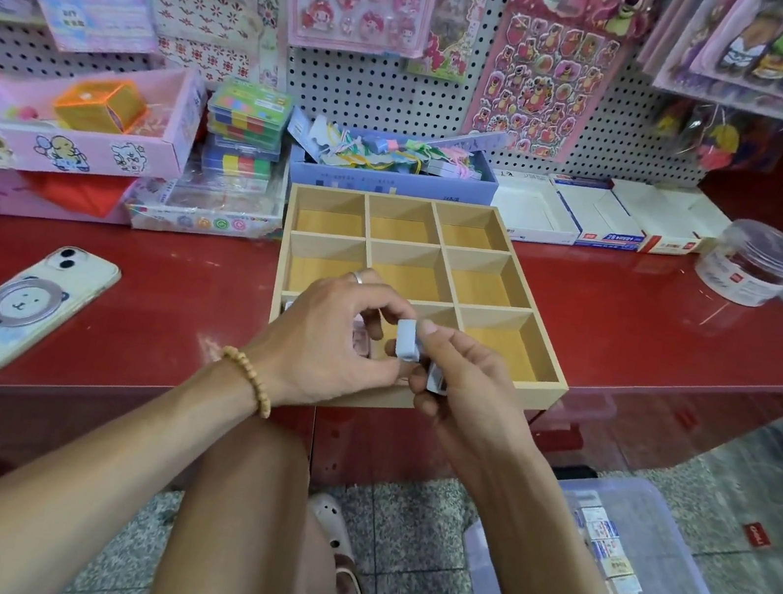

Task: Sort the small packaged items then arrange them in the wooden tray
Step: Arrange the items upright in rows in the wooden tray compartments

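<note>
Both hands work above the near edge of the nine-compartment light wooden tray [541,381], which sits on the glossy red worktop [658,331]. The right hand [457,385] pinches a small pale lilac rectangular packet [407,345] between thumb and fingers [430,329], with more small packets tucked lower in the same hand. The left hand [325,337] has its fingers curled around a pinkish packet [361,343]. Every compartment in view appears unfilled; the near-left ones are hidden by the hands.

Handling estimate: the packets look light, stiff-sided and slightly slick. Grip each across its two broad faces. Further stock lies in the translucent plastic bin [694,581] on the floor.
</note>
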{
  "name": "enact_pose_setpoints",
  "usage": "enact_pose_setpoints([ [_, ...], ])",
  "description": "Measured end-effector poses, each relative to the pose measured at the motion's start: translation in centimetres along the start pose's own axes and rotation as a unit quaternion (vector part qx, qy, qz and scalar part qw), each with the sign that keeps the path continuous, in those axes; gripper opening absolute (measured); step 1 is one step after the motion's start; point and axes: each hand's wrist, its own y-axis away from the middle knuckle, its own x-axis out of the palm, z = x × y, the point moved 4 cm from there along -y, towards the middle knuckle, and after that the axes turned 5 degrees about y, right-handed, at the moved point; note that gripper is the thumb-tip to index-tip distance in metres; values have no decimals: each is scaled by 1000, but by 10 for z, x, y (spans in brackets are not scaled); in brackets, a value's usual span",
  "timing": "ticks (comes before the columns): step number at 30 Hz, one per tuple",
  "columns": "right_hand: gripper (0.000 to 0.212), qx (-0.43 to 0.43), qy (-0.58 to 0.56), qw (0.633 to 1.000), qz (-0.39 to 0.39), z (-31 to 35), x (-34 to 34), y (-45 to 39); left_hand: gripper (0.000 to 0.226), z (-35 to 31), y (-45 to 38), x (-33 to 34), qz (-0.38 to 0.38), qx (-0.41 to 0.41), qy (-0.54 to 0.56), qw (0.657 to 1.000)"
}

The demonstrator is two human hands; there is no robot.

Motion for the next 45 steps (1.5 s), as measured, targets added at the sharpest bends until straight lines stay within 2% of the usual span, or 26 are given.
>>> enact_pose_setpoints([
  [2, 21, -6, 32, 999, -2, 1, 1, 1, 27, -1, -1, -2, 6, -6, -22, 1000],
  [4, 14, -8, 60, 998, 8, 1, 3, 2, 25, -2, -1, -3, 7, -9, -21, 1000],
  [8, 15, 27, 3, 999, 17, 3, 8, -3, 28, 3, 2, -12, -5, -33, 30, 999],
  [12, 32, 41, -17, 998, -40, 1, 1, -7, 36, 26, -1, -34, -17, -73, -102, 992],
  [15, 26, 33, 6, 999, -23, 0, -1, -4, 42, 44, -4, -45, 2, -111, -213, 971],
  [19, 15, 18, 17, 1000, -18, -2, -3, -5, 46, 57, -9, -48, 11, -134, -245, 960],
  [27, 9, 5, 38, 995, -90, -6, -15, -9, 29, 70, -23, -42, 64, -134, -272, 951],
  [33, 6, 9, 43, 996, -79, -7, -18, -8, 32, 79, -23, -38, 95, -125, -250, 955],
  [36, 12, 8, 40, 997, -63, -7, -14, -8, 40, 72, -20, -41, 58, -114, -234, 964],
  [38, 14, 13, 24, 998, -63, -7, -13, -8, 39, 58, -16, -41, 22, -96, -137, 986],
  [41, 7, 12, -12, 999, -30, -5, -8, -7, 42, 27, -7, -26, 48, -48, 11, 998],
  [45, 12, 11, -60, 998, 4, -3, -1, -3, 37, 7, -4, -5, 61, -20, 42, 997],
])
